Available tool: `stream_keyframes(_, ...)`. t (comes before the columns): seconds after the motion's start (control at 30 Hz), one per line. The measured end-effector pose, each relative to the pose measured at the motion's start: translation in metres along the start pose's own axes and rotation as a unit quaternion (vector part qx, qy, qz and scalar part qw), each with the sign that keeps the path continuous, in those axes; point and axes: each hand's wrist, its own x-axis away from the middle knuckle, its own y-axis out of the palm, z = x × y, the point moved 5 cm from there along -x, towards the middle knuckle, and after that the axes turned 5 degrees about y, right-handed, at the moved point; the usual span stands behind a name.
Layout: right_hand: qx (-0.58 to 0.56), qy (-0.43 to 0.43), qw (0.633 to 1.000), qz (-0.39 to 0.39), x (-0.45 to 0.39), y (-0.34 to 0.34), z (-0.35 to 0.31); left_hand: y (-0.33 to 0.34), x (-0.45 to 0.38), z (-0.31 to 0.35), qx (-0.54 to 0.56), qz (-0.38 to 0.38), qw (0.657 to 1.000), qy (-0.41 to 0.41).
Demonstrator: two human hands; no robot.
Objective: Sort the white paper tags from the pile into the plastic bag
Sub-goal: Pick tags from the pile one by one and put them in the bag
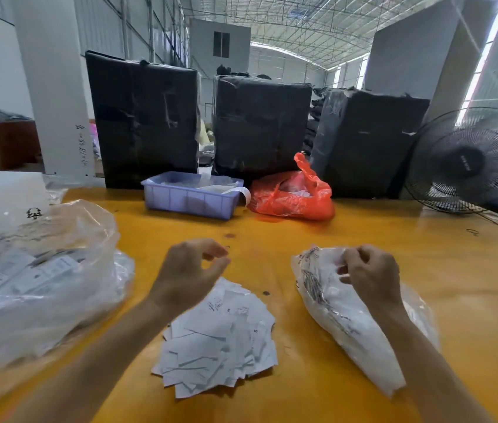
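Note:
A pile of white paper tags (pixel 222 340) lies on the yellow table (pixel 424 270) in front of me. My left hand (pixel 191 270) hovers above the far edge of the pile, its fingers loosely curled with nothing between them. To the right lies a small clear plastic bag (pixel 342 315) with white tags inside. My right hand (pixel 369 273) grips the upper edge of that bag at its mouth, and my right forearm covers part of it.
A large clear plastic bag (pixel 40 276) holding printed packets fills the left side. At the back stand a lilac plastic bin (pixel 191 198), a red plastic bag (pixel 293 193), three black wrapped bales (pixel 260 123) and a fan (pixel 470 160) at the right.

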Motion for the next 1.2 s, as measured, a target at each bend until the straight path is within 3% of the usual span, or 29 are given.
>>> stream_keyframes(0.1, -0.247, 0.129, 0.946, -0.163, 0.025, 0.035, -0.015, 0.027, 0.010, 0.008, 0.188, -0.060, 0.978, -0.064)
stream_keyframes(0.2, -0.254, 0.181, 0.907, -0.282, 0.053, 0.069, -0.023, 0.046, 0.016, 0.007, 0.395, -0.144, 0.889, -0.179)
stream_keyframes(0.3, -0.221, 0.174, 0.901, -0.331, 0.068, 0.084, -0.024, 0.044, 0.018, 0.007, 0.452, -0.191, 0.847, -0.206)
stream_keyframes(0.4, -0.203, 0.150, 0.901, -0.353, 0.074, 0.090, -0.023, 0.043, 0.020, 0.005, 0.429, -0.195, 0.853, -0.226)
stream_keyframes(0.53, -0.191, 0.132, 0.903, -0.362, 0.077, 0.092, -0.023, 0.041, 0.021, -0.010, 0.427, -0.104, 0.851, -0.289)
stream_keyframes(0.73, -0.228, 0.163, 0.876, -0.392, 0.075, 0.097, -0.019, 0.037, 0.018, -0.022, 0.441, -0.009, 0.852, -0.282)
stream_keyframes(0.87, -0.206, 0.119, 0.891, -0.387, 0.076, 0.097, -0.018, 0.037, 0.018, -0.029, 0.428, 0.027, 0.859, -0.279)
stream_keyframes(0.97, -0.226, 0.113, 0.911, -0.327, 0.071, 0.092, -0.017, 0.037, 0.017, -0.032, 0.374, -0.005, 0.886, -0.273)
stream_keyframes(1.03, -0.216, 0.098, 0.923, -0.304, 0.069, 0.091, -0.018, 0.039, 0.016, -0.031, 0.359, -0.066, 0.894, -0.260)
stream_keyframes(1.13, -0.152, 0.037, 0.941, -0.299, 0.072, 0.092, -0.022, 0.042, 0.017, -0.023, 0.317, -0.163, 0.910, -0.210)
stream_keyframes(1.2, -0.110, -0.007, 0.941, -0.319, 0.076, 0.095, -0.026, 0.043, 0.017, -0.019, 0.305, -0.185, 0.915, -0.188)
